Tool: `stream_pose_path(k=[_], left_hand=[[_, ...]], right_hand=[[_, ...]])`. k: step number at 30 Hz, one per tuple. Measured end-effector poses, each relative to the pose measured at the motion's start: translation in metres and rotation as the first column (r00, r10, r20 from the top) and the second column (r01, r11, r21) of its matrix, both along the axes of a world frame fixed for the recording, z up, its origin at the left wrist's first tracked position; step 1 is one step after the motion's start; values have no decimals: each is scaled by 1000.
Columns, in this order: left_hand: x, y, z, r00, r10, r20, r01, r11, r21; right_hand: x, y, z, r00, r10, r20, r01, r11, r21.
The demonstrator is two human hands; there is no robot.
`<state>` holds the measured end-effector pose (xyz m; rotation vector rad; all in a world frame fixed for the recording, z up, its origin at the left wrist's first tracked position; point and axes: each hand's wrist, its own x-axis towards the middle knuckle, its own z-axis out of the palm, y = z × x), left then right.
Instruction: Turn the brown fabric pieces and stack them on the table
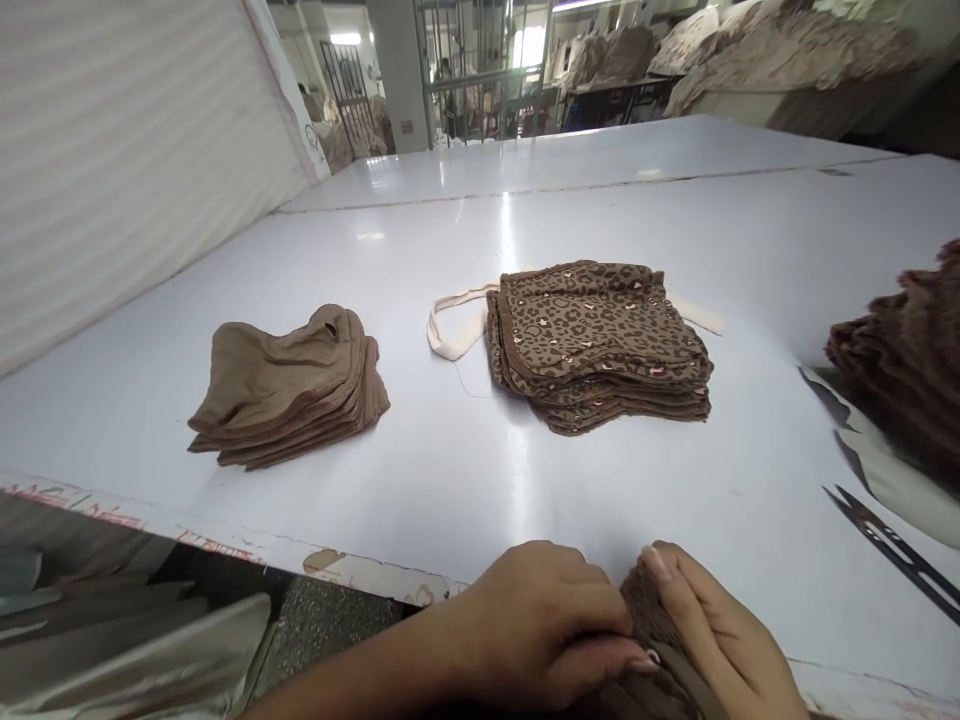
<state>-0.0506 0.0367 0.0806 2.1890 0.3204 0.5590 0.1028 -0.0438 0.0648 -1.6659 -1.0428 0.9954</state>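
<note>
Near the table's front edge, my left hand (547,625) is closed with its fingers gripping a brown fabric piece (646,605). My right hand (716,625) pinches the same cloth from the other side, thumb on top. A fuzzy brown surface shows between the hands, with smoother brown cloth below; the lower part runs out of the picture. Beyond them lies a stack of leopard-print fabric pieces (592,330), with a cream strip (450,345) sticking out from under it. To the left sits a stack of plain brown fabric pieces (285,375).
Thread snips (892,555) lie on the white table (420,510) at the right. Behind them rises a pile of dark brown fuzzy fabric (907,345). A white quilted sheet (142,150) stands at the left. Fabric heaps (795,60) fill the back right.
</note>
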Motion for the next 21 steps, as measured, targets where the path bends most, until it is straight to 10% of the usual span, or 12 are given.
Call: stream_pose_path(k=[8,13,21], left_hand=[[4,-11,-12,994,3,110,-21,987,160],[-3,-1,-12,989,142,38,-143,989,28],[-17,18,-12,998,-7,56,16,986,-163]], right_hand=[[5,20,-12,993,-86,77,83,996,43],[24,23,0,984,-20,177,2,995,102],[31,9,32,762,548,346,-587,810,10]])
